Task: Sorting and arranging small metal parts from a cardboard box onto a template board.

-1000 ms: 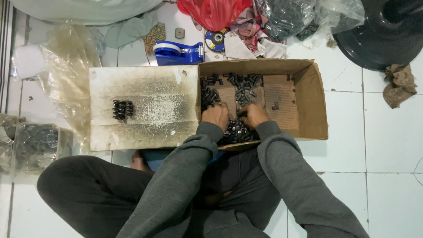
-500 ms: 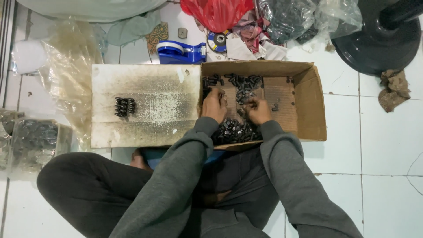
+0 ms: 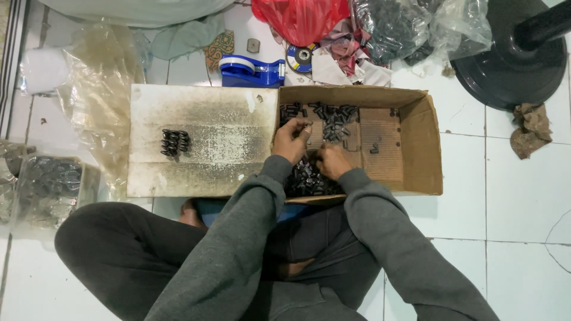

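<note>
1. A white tiled floor (image 3: 523, 196) is carrying everything.
2. A cardboard box (image 3: 416, 142) is sitting on it.
3. Left of the box, a stained board (image 3: 208, 119) is lying.
4. Behind the box, a blue tape dispenser (image 3: 250, 70) and a red bag (image 3: 300, 18) are lying.

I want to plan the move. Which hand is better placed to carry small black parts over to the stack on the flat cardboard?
Probably the left hand: it is raised over the black parts at the box's left side, nearest the stack on the flat cardboard. The right hand is lower and farther away.
</note>
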